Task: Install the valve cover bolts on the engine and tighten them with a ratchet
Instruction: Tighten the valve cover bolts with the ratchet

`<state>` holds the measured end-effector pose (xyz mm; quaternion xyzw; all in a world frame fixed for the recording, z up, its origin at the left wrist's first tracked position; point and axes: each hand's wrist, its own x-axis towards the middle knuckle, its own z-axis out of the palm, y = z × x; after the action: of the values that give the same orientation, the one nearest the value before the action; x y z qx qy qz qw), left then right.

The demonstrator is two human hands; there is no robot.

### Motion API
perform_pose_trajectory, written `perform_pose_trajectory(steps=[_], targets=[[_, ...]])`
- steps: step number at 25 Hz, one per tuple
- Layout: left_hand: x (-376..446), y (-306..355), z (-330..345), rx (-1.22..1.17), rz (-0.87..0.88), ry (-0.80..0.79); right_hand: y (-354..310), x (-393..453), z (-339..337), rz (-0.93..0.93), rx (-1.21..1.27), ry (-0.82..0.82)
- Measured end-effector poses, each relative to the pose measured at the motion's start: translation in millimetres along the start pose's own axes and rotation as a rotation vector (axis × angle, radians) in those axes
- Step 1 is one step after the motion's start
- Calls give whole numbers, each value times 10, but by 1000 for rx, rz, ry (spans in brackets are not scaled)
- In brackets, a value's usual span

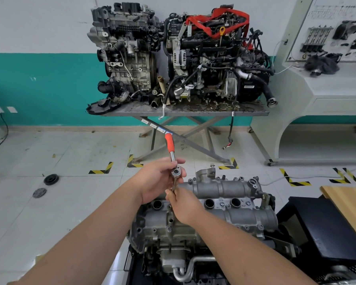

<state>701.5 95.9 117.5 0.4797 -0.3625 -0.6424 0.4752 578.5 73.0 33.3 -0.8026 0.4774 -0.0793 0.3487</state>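
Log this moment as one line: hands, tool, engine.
left hand: grips ratchet head | right hand: pinches its extension | ratchet: held above valve cover, handle pointing away | tightening: not in progress

A grey scissor-leg table (pixel 185 113) stands at the far wall and carries two engines side by side: a bare grey one (pixel 125 50) on the left and a darker one (pixel 216 58) with hoses and a red strap on the right. A black plastic cover (pixel 100 106) overhangs the table's left edge. The tiled floor (pixel 70 153) bears yellow-and-black corner markings (pixel 102 169), and two dark round discs (pixel 51 179) lie on it at near left. A wooden board (pixel 349 204) shows at near right.
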Motion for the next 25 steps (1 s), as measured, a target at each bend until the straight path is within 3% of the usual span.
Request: perform_pose_trajectory(steps=[8, 17, 21, 25], targets=[[-28, 26, 112, -191, 5, 76, -18, -18, 26, -27, -50, 6], [-36, 87, 64, -136, -78, 46, -40, -13, -24, -15, -60, -16], [25, 163, 185, 171, -74, 210, -40, -27, -30, -42, -97, -28], [54, 217, 343, 939, 29, 236, -50, -20, 3, -76, -148, -12]])
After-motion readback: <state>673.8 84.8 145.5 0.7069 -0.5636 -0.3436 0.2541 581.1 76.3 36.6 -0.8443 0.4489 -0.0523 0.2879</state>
